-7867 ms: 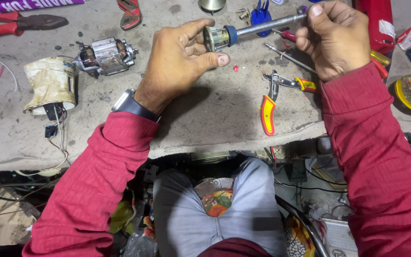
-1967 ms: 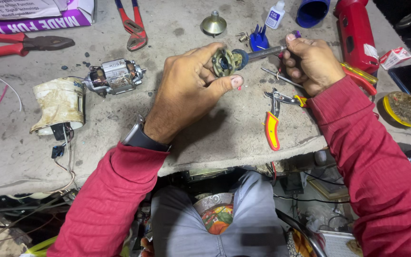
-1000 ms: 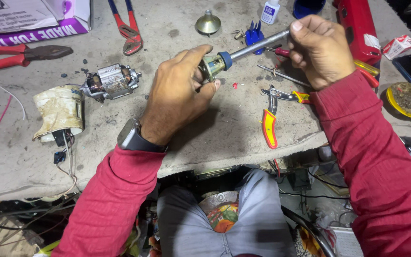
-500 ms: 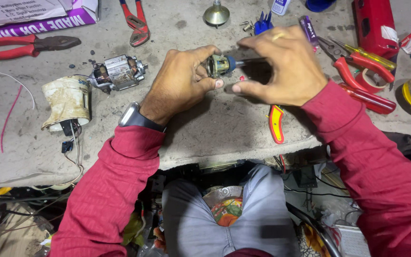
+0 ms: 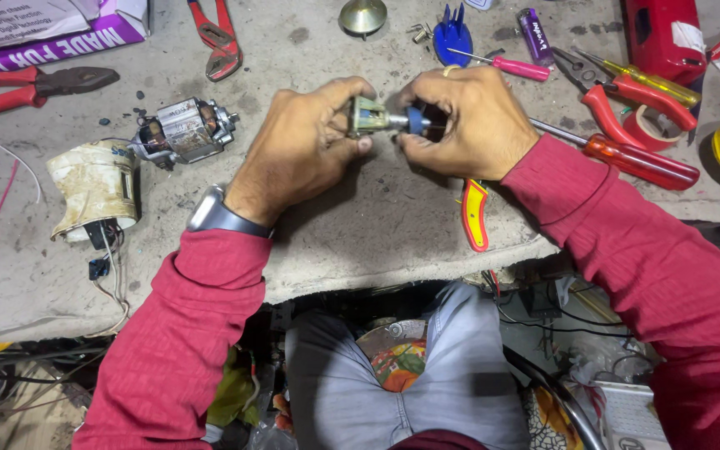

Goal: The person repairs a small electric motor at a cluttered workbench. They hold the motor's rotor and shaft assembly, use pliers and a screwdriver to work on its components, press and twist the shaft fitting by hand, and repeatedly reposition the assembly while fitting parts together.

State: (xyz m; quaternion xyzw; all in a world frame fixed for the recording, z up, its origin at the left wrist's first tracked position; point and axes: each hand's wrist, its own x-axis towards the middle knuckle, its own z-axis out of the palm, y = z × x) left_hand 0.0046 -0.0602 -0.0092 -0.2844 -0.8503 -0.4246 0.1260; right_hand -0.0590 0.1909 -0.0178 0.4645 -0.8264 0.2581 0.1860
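Rotor shaft [image 5: 389, 119], pinched between left hand [image 5: 310, 142], right hand [image 5: 464, 121], seemingly level.

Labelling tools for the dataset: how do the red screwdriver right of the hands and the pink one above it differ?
The red screwdriver is plainly longer and thicker than the pink screwdriver. Its shaft runs under the right hand; the pink one lies clear of both hands, its whole thin shaft showing. The red one's handle is translucent red, the pink one's opaque. Both lie flat on the bench, handles pointing right.
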